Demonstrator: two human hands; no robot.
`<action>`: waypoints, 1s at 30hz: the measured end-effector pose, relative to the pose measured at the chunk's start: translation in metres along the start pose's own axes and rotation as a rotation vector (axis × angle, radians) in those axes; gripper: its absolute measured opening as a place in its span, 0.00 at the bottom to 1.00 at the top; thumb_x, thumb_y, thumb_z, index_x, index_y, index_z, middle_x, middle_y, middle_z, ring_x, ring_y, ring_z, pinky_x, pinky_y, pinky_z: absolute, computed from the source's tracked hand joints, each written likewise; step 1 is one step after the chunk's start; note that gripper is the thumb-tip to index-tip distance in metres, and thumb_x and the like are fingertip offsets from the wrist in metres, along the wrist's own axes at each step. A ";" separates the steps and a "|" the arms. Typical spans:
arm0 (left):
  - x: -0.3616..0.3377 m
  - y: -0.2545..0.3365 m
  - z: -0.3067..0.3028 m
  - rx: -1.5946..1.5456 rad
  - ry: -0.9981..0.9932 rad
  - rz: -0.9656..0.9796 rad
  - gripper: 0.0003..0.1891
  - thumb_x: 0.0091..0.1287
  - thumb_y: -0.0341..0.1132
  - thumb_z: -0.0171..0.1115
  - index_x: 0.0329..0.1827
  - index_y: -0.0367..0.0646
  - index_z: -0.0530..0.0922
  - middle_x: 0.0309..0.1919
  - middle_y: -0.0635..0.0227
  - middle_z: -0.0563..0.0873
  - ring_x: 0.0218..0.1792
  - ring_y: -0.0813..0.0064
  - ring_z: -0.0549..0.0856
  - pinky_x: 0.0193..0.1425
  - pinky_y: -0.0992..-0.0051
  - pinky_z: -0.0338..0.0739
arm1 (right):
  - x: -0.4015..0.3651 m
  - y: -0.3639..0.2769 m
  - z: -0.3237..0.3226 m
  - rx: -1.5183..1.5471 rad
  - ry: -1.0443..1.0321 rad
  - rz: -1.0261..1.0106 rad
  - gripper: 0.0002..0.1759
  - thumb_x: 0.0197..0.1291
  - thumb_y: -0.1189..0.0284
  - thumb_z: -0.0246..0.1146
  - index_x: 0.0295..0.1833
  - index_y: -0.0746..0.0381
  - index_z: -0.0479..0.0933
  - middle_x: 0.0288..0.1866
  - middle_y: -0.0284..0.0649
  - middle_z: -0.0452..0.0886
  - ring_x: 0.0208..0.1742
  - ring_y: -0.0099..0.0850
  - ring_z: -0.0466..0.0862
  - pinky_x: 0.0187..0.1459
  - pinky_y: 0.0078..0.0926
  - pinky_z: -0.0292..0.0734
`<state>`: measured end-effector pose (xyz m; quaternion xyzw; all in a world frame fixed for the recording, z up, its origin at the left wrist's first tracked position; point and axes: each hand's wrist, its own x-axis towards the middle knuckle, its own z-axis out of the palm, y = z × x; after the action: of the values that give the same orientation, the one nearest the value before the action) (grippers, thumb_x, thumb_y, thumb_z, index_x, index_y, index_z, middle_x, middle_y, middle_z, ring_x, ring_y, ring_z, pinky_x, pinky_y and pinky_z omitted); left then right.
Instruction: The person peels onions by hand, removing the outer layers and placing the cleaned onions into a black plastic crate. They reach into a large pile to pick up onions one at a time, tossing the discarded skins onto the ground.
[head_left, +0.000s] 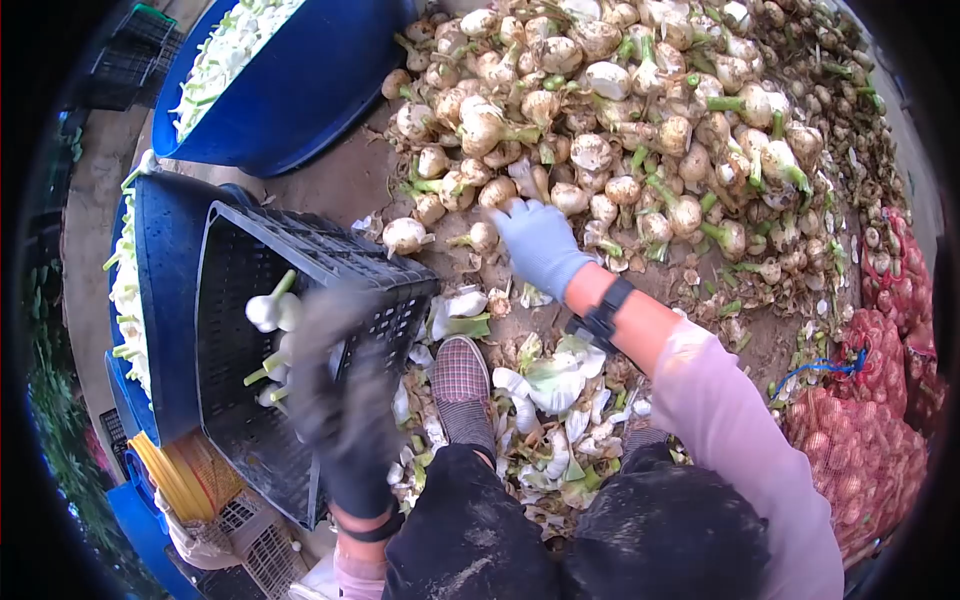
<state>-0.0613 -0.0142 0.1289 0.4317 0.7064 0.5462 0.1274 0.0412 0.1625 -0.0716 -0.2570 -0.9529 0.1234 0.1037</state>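
My right hand (540, 243), in a pale blue glove, reaches to the near edge of a heap of untrimmed garlic (590, 150). Its fingers are closed at a dirt-stained garlic bulb (497, 192), which they partly cover. My left hand (345, 380), in a dark glove, is smeared by motion in front of a black plastic crate (235, 400), so its fingers cannot be read. Inside the crate lie several cleaned white bulbs (265, 312) with short green stems, some partly hidden behind that hand.
Blue tubs (290, 100) of trimmed garlic stand beyond and left of the crate. Peeled skins and leaves (555, 385) litter the ground around my shoe (461, 380). Red mesh sacks (860, 455) of bulbs sit at the right. A yellow stack (175, 475) is at lower left.
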 end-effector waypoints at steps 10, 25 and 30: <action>-0.091 -0.199 0.076 -0.137 -0.606 -0.594 0.16 0.64 0.28 0.61 0.54 0.37 0.76 0.47 0.60 0.83 0.49 0.69 0.81 0.57 0.72 0.75 | -0.098 -0.014 -0.029 0.195 -0.948 0.149 0.23 0.57 0.69 0.57 0.60 0.53 0.72 0.47 0.49 0.81 0.37 0.48 0.83 0.40 0.43 0.78; -0.059 -0.131 0.095 -0.277 -0.486 -0.610 0.35 0.57 0.26 0.69 0.67 0.34 0.64 0.63 0.56 0.72 0.59 0.68 0.77 0.64 0.69 0.72 | -0.088 -0.038 -0.038 1.499 -0.283 0.622 0.24 0.68 0.71 0.57 0.66 0.70 0.66 0.53 0.42 0.79 0.51 0.25 0.77 0.52 0.23 0.74; -0.054 -0.123 0.096 -0.201 -0.535 -0.302 0.32 0.55 0.23 0.71 0.64 0.34 0.69 0.59 0.59 0.76 0.56 0.71 0.78 0.63 0.71 0.73 | -0.083 -0.013 -0.076 1.469 -0.451 0.733 0.16 0.68 0.67 0.57 0.53 0.68 0.75 0.32 0.33 0.81 0.30 0.18 0.76 0.33 0.17 0.73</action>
<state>-0.0251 0.0051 -0.0309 0.4353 0.6467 0.4553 0.4301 0.1250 0.1227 -0.0073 -0.3861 -0.4851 0.7846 0.0055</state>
